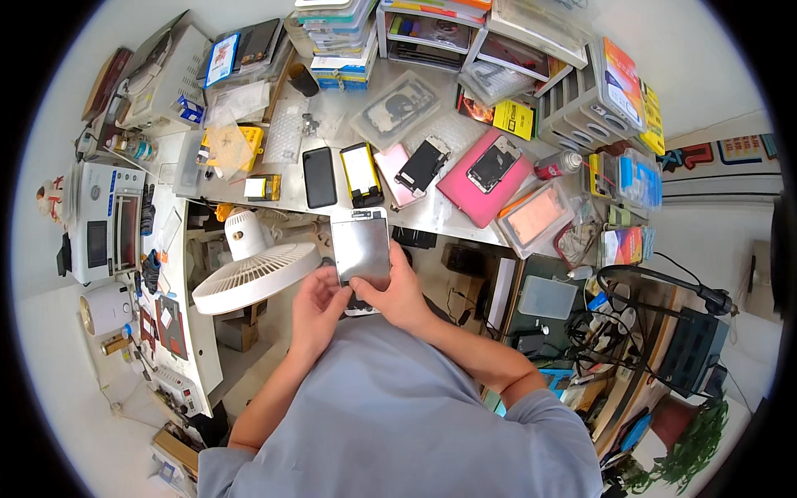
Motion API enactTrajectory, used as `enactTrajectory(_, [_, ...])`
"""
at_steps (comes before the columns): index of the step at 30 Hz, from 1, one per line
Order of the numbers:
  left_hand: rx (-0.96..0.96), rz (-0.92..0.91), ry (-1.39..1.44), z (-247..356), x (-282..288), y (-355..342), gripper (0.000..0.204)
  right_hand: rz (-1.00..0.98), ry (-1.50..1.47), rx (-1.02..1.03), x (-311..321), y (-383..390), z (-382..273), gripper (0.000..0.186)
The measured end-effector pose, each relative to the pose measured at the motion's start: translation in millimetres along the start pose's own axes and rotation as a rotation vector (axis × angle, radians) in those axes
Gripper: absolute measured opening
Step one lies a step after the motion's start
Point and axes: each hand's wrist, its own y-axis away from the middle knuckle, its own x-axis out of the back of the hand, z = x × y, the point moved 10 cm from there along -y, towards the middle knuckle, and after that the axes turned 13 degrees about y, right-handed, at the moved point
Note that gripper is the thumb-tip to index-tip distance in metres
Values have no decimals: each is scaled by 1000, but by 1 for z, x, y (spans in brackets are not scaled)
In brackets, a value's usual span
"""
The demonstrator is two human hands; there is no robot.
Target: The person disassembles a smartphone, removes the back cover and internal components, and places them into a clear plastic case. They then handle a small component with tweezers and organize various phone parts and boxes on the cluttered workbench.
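In front of my chest is a phone screen assembly with a white border and a silver metal back plate, held upright over the front edge of the bench. My right hand grips its right side, thumb lying across the lower part of the plate. My left hand is closed at the lower left corner, its fingers curled and the thumb against the edge. Beyond it on the bench lie a black phone, a phone battery with a yellow face and a dark phone screen.
A white fan stands left of my hands. Another phone screen rests on a pink pad. Stacked boxes and drawer units line the back. A toaster oven sits far left; cables tangle at right.
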Motion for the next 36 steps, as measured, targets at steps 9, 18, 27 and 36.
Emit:
enactTrajectory(9, [166,-51,27,-11,1,3,20,-2,2,60,-9,-10,-11,59])
enactTrajectory(18, [184,2,11,-10,12,6,13,-72,24,37,-17,-12,-9,57])
enactTrajectory(27, [194,113,37,-4,23,10,8,-318,1,-4,-36,-9,9,57])
enactTrajectory(36, [271,-17,43,-5,30,14,12,-358,-115,-31,-46,4,-2,62])
